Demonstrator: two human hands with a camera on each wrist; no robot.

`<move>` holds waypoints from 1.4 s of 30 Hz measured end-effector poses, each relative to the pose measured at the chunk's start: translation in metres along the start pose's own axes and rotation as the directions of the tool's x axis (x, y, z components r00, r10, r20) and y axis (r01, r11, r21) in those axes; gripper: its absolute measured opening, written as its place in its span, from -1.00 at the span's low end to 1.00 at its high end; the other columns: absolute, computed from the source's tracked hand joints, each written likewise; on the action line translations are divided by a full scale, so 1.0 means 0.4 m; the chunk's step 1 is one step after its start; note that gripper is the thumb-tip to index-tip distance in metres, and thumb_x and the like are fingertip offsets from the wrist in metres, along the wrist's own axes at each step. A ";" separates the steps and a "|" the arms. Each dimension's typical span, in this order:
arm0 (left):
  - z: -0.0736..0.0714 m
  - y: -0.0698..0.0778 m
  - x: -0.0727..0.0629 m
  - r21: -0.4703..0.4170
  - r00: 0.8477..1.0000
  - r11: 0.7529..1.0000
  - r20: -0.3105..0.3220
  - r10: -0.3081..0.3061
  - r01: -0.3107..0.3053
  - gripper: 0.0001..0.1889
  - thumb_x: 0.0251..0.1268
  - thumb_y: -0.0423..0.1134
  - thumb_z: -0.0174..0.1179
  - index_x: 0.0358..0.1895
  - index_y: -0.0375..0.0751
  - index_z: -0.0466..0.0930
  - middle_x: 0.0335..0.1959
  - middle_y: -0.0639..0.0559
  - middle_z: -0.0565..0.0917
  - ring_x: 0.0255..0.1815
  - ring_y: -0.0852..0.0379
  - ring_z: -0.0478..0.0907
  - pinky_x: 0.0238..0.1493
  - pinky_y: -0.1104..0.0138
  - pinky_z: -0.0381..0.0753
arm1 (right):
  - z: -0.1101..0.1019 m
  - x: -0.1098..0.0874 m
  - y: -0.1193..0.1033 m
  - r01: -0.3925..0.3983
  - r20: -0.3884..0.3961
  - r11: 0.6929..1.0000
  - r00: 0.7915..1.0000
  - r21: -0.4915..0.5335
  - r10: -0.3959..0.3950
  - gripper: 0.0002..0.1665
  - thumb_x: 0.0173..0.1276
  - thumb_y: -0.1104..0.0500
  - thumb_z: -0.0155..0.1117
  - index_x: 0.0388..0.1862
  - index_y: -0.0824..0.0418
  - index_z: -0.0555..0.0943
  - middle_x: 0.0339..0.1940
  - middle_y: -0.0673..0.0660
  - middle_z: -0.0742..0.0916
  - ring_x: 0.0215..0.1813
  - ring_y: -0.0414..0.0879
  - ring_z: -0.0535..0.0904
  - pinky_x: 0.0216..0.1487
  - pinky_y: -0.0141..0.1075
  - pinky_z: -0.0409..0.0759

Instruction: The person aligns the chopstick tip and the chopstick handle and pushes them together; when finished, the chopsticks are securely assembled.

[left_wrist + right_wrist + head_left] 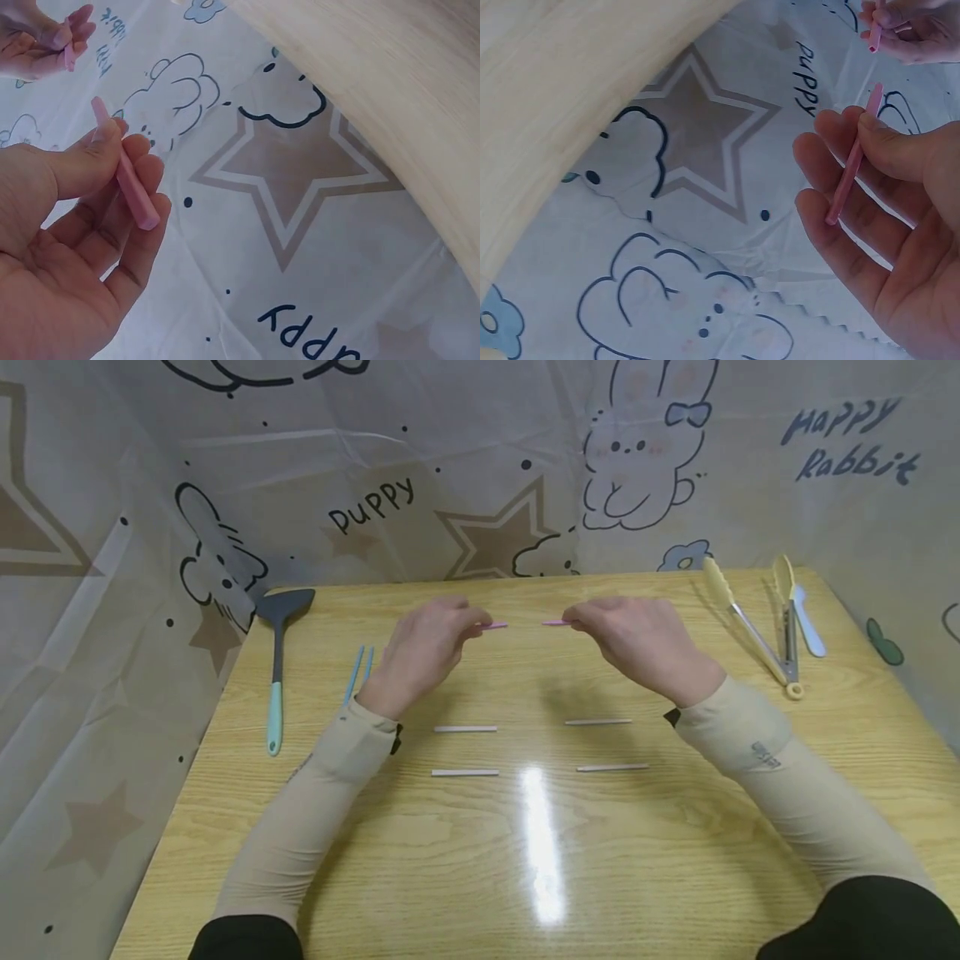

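Note:
My left hand [427,647] pinches a short, thin pink stick [136,191] between thumb and fingers, raised over the far part of the table. Opposite it, my right hand [641,639] pinches another slim pink stick [845,180]. In the head view the two sticks point toward each other with a gap between their tips. Nearer on the tabletop lie two pale sticks on the left, one farther back [465,728] and one nearer [465,773]. Two similar ones lie on the right, one farther back [598,722] and one nearer [612,767].
On the left of the wooden table [450,877] lie a dark spatula with a mint handle [276,693] and blue chopstick-like rods [354,675], partly hidden by my left arm. Tongs [757,635] and a light-blue utensil [810,625] lie at the right. A printed cloth [300,460] hangs behind.

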State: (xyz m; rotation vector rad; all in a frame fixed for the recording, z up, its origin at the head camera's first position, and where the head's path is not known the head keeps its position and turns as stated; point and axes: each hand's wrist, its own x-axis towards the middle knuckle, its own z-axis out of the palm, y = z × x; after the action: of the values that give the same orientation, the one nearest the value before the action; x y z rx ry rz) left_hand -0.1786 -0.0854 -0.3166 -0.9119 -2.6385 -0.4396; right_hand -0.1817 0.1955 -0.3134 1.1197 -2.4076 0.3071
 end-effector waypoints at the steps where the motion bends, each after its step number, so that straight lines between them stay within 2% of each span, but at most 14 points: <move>1: -0.002 0.001 0.000 0.000 1.000 1.000 -0.014 0.010 -0.010 -0.86 0.34 -0.30 0.28 -0.10 -0.13 0.75 -0.39 0.02 0.62 -0.46 0.11 0.50 -0.45 0.29 0.53 | -0.003 0.004 -0.002 0.008 -0.010 1.000 1.000 0.003 -0.008 -0.91 0.38 0.28 0.31 -0.17 0.21 0.71 -0.32 0.10 0.78 -0.63 -0.08 0.56 -0.79 -0.27 0.29; 6: -0.012 0.007 0.004 0.001 0.996 0.999 -0.073 0.051 -0.051 -0.86 0.32 -0.28 0.29 -0.12 -0.11 0.76 -0.41 0.03 0.60 -0.49 0.11 0.47 -0.49 0.29 0.49 | -0.015 0.023 -0.012 0.037 -0.041 0.999 0.998 0.011 -0.037 -0.91 0.38 0.27 0.31 -0.18 0.20 0.71 -0.32 0.09 0.78 -0.60 -0.06 0.60 -0.80 -0.27 0.24; 9: -0.015 0.011 0.003 -0.008 0.994 0.997 -0.088 0.072 -0.073 -0.87 0.34 -0.27 0.27 -0.12 -0.11 0.75 -0.43 0.04 0.58 -0.50 0.12 0.44 -0.50 0.30 0.47 | -0.018 0.031 -0.020 0.034 -0.035 0.999 0.999 0.014 -0.034 -0.90 0.39 0.26 0.30 -0.17 0.19 0.71 -0.30 0.08 0.79 -0.52 -0.02 0.66 -0.79 -0.26 0.27; 13: -0.016 0.012 0.001 -0.023 0.992 0.996 -0.094 0.089 -0.091 -0.86 0.37 -0.28 0.24 -0.10 -0.13 0.74 -0.41 0.03 0.58 -0.49 0.12 0.42 -0.49 0.31 0.45 | -0.017 0.037 -0.032 0.012 -0.018 1.000 1.000 0.013 -0.012 -0.89 0.40 0.23 0.30 -0.16 0.18 0.72 -0.28 0.08 0.79 -0.46 0.00 0.69 -0.78 -0.22 0.32; 21: -0.013 0.013 -0.004 -0.039 0.989 0.994 -0.108 0.096 -0.101 -0.85 0.30 -0.33 0.31 -0.11 -0.12 0.76 -0.38 0.03 0.61 -0.45 0.13 0.48 -0.45 0.33 0.48 | -0.011 0.047 -0.044 0.008 -0.018 1.000 1.000 0.028 -0.007 -0.90 0.39 0.23 0.30 -0.18 0.16 0.72 -0.32 0.06 0.79 -0.56 -0.03 0.62 -0.77 -0.21 0.35; 28: -0.010 0.016 -0.008 -0.056 0.986 0.993 -0.129 0.101 -0.109 -0.85 0.29 -0.34 0.32 -0.11 -0.11 0.76 -0.37 0.04 0.60 -0.43 0.14 0.49 -0.43 0.33 0.49 | -0.004 0.047 -0.045 0.006 -0.007 1.000 1.000 0.024 -0.006 -0.90 0.38 0.25 0.31 -0.17 0.16 0.73 -0.35 0.04 0.78 -0.65 -0.08 0.53 -0.80 -0.23 0.29; 42: -0.016 0.014 -0.010 -0.036 0.984 0.990 -0.119 0.129 -0.134 -0.84 0.30 -0.38 0.30 -0.10 -0.16 0.76 -0.39 0.01 0.60 -0.39 0.11 0.48 -0.41 0.32 0.48 | 0.001 0.052 -0.051 0.013 0.001 1.000 1.000 0.018 -0.013 -0.87 0.37 0.27 0.31 -0.15 0.15 0.73 -0.31 0.05 0.79 -0.57 -0.03 0.63 -0.80 -0.21 0.33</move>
State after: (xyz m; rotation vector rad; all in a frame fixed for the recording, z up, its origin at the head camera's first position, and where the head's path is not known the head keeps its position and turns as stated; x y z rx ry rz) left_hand -0.1708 -0.0858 -0.3113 -1.0338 -2.4551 -0.5035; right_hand -0.1779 0.1686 -0.3031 1.1434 -2.4021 0.3243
